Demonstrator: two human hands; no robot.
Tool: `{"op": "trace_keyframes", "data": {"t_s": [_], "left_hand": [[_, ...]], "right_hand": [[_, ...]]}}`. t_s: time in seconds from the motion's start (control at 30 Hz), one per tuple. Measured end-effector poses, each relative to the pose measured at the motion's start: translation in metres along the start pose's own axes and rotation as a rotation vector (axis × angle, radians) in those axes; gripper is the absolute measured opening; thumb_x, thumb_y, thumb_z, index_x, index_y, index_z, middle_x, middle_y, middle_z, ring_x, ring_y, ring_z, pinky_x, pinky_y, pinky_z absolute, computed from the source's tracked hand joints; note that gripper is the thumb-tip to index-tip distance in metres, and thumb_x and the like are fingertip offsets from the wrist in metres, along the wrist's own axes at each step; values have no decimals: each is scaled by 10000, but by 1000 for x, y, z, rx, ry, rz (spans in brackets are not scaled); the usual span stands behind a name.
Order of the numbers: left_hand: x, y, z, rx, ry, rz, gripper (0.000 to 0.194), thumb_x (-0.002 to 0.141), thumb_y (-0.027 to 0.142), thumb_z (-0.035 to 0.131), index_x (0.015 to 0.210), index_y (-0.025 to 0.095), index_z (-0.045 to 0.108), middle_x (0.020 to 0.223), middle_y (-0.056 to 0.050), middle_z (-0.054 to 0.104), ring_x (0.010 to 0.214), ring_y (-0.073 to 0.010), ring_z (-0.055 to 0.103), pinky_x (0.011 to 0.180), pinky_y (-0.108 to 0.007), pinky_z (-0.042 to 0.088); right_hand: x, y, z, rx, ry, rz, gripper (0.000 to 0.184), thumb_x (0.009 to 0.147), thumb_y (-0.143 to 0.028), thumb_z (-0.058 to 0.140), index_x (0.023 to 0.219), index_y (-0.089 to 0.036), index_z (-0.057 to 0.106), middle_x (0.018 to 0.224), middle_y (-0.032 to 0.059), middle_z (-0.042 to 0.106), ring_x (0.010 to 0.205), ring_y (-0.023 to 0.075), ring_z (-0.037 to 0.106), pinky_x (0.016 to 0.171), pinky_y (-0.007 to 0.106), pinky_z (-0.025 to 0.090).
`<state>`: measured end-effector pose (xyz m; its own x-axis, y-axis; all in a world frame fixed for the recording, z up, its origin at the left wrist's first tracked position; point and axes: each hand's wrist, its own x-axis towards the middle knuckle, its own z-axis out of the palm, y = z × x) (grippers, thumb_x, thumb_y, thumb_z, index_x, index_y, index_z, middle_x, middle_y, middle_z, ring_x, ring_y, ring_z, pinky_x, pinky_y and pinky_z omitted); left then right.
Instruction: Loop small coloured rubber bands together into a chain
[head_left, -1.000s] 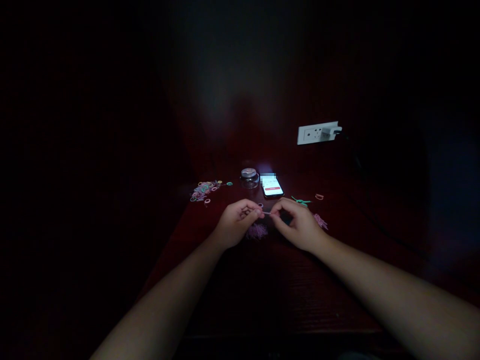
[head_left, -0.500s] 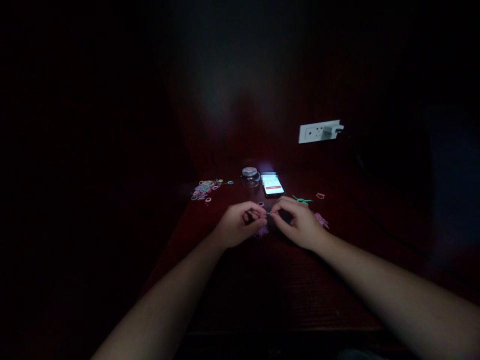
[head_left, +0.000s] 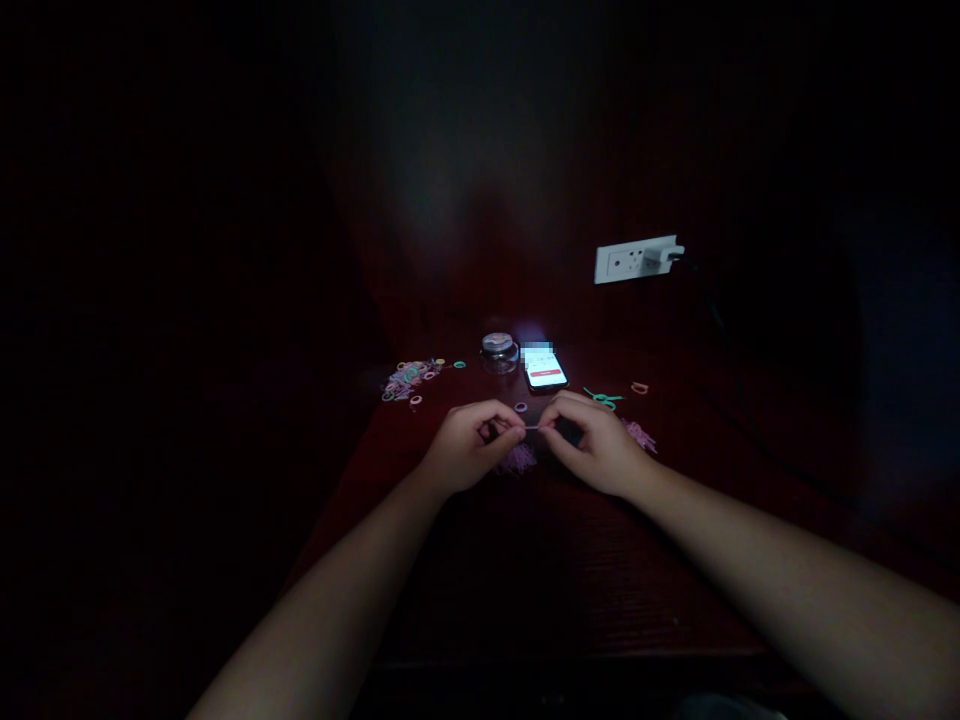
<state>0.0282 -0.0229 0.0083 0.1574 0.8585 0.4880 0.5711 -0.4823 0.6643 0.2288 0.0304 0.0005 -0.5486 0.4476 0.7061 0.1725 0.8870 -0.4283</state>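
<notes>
- Over on the left, a heap of mixed hair ties [head_left: 409, 380] lies on the dark red counter [head_left: 525, 580].
- The left hand [head_left: 474, 446] has its fingers pinched on a thin purple strand [head_left: 532, 428], near a purple pile [head_left: 515, 461].
- Beyond stands a lidded clear jar [head_left: 499, 357], beside a lit phone [head_left: 547, 370].
- The right hand's fingers [head_left: 545, 431] grip the strand's other end; a pink bundle [head_left: 640, 437] lies close by.

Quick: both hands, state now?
Left hand: closed, pinching a thin pale-purple strip.
Right hand: closed, pinching the same strip.
</notes>
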Motion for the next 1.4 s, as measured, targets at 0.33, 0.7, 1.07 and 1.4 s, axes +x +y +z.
{"op": "trace_keyframes", "data": {"t_s": [0.33,0.7,1.07,1.4], "left_hand": [[-1,1,1,-38,-31,-3,167,854,311,645,866,152,697,733,-16,667,589,-90,523,546,-200,399],[-2,0,-1,-46,-86,45,163,845,309,648,840,151,687,682,-12,624,592,-95,515,548,-202,389],[-2,1,-4,-31,-63,7,152,836,293,651,832,145,689,685,-13,632,591,-93,519,544,-197,400],[-1,4,-6,43,-23,114,211,776,291,736,950,177,702,888,-44,715,740,-126,617,640,-231,459]], "right_hand": [[-1,-5,0,53,-48,-18,220,787,-133,641,981,-203,566,910,49,607,847,193,574,772,331,459],[1,-4,2,68,-4,-70,91,855,-125,578,842,-209,610,819,42,617,797,185,575,734,336,462],[0,-3,-1,32,-1,-19,110,813,-94,565,807,-202,585,791,27,574,757,176,543,688,309,431],[-1,-3,0,50,-11,-8,124,799,-82,558,796,-205,569,797,28,583,759,180,547,691,309,431]]}}
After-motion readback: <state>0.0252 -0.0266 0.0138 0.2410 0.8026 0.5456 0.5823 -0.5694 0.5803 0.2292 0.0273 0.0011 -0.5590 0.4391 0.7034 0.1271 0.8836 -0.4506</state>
